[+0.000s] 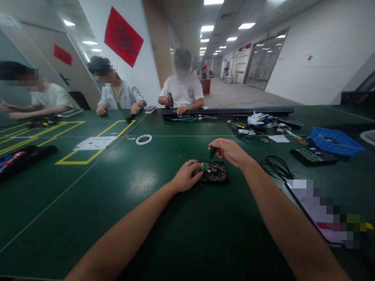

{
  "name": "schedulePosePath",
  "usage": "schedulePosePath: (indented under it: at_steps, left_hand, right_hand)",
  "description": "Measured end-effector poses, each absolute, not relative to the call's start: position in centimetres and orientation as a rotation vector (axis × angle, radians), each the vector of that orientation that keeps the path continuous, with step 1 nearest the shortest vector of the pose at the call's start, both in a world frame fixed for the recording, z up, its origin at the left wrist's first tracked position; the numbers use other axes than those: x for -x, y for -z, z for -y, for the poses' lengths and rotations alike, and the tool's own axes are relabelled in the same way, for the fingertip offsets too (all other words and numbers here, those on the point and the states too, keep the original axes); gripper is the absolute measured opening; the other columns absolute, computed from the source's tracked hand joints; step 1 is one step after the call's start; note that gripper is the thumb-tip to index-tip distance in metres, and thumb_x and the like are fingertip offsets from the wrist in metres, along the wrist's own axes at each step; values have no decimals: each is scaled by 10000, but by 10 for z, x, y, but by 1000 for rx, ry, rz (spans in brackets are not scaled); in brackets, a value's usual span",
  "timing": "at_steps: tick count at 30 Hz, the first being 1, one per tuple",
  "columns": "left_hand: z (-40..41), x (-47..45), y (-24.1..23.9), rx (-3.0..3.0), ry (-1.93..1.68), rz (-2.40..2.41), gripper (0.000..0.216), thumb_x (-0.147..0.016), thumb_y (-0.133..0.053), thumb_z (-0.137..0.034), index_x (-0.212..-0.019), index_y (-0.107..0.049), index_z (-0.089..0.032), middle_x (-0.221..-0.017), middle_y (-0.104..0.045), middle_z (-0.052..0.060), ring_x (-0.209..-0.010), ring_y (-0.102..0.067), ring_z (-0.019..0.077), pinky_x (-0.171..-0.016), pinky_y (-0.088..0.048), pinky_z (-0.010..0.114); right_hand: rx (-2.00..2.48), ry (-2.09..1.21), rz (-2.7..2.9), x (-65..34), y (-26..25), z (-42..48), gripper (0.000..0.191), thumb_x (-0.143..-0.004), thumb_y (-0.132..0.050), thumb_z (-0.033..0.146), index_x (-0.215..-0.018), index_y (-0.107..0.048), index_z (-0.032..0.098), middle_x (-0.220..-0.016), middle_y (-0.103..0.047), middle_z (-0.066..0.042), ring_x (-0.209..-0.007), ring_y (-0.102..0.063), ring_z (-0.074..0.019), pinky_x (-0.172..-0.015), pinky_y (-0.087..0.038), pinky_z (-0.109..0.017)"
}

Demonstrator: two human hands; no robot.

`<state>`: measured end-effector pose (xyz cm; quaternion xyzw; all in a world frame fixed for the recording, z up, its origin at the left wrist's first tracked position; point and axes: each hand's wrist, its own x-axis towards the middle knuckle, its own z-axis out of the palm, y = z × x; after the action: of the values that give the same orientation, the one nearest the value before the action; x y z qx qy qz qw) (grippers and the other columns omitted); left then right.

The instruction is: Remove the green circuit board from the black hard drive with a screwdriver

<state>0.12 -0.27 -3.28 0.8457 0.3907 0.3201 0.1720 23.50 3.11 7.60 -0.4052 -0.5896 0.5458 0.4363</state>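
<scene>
A black rectangular device casing [220, 176] lies on the green table with its inside showing. A green circuit board [206, 167] and a few thin wires are visible in it. My left hand [186, 176] grips the left end of the casing, thumb on the near side and fingers over the board. Just above the far edge, my right hand [230, 150] is closed around a small dark tapered tool [213, 151] that points down at the casing. The tool's exact kind and its tip cannot be made out.
To the right lie a coiled black cable [275, 167], another circuit board unit [315, 155], a blue tray [336, 141] and white-blue gloves [259, 119]. A white tape roll [143, 139] sits left. A long black bar [228, 112] lies before a person opposite; two others sit left.
</scene>
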Motion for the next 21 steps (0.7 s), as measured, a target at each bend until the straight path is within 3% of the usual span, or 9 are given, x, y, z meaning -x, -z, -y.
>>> schedulePosePath:
  at_steps: [21]
  left_hand:
    - [3,-2,30,-2405,-903,-1102,301,-946,-608,-322,-1233,-652,-246,-1325,-569,117,-1310,-515,277,-1110,-435,460]
  right_hand:
    - [1044,-1308,1504,-235,-76,-32,197,-839,-656,316,-911,-746,156,-942,-735,-96,-535,-502,-91,-425,-328,-226]
